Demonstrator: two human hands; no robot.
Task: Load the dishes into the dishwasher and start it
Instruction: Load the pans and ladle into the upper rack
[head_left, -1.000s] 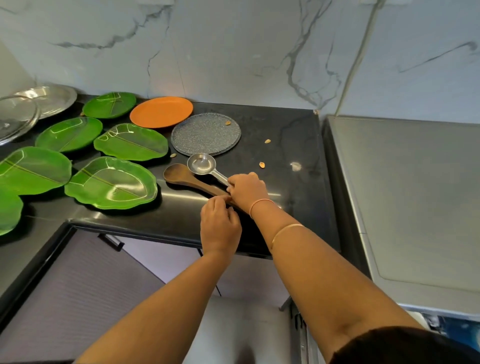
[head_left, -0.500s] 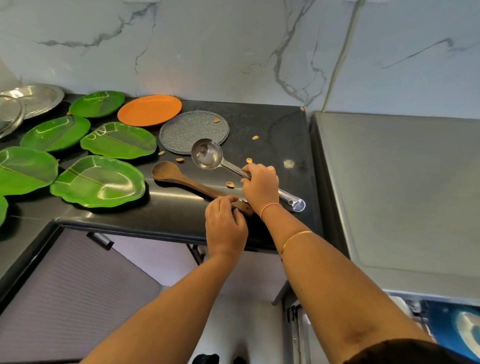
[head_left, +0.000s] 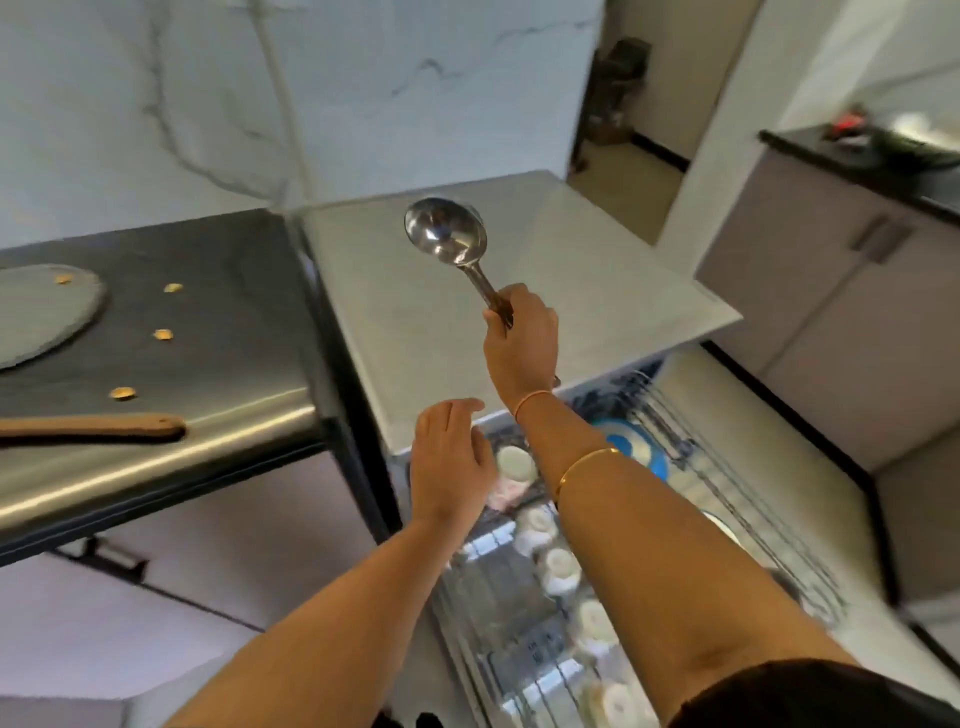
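My right hand (head_left: 519, 348) grips the handle of a steel ladle (head_left: 447, 234) and holds it bowl-up above the grey dishwasher top (head_left: 597, 291). My left hand (head_left: 449, 457) hovers with relaxed fingers and holds nothing, just left of my right forearm, over the front edge of the dishwasher. Below both arms the pulled-out dishwasher rack (head_left: 727, 493) holds several white cups (head_left: 558, 569) and a blue plate (head_left: 636, 447). A wooden spoon (head_left: 98, 428) lies on the black counter (head_left: 218, 312) at the left.
A grey round plate (head_left: 41, 312) sits at the left edge of the counter, with small brown crumbs (head_left: 122, 393) scattered near it. Grey cabinets (head_left: 841, 322) stand to the right, and an open doorway (head_left: 634, 135) lies behind the dishwasher.
My right hand lifted the ladle off the counter and carried it right, over the dishwasher. My left hand let go of the wooden spoon, which stays on the counter. The view swung right.
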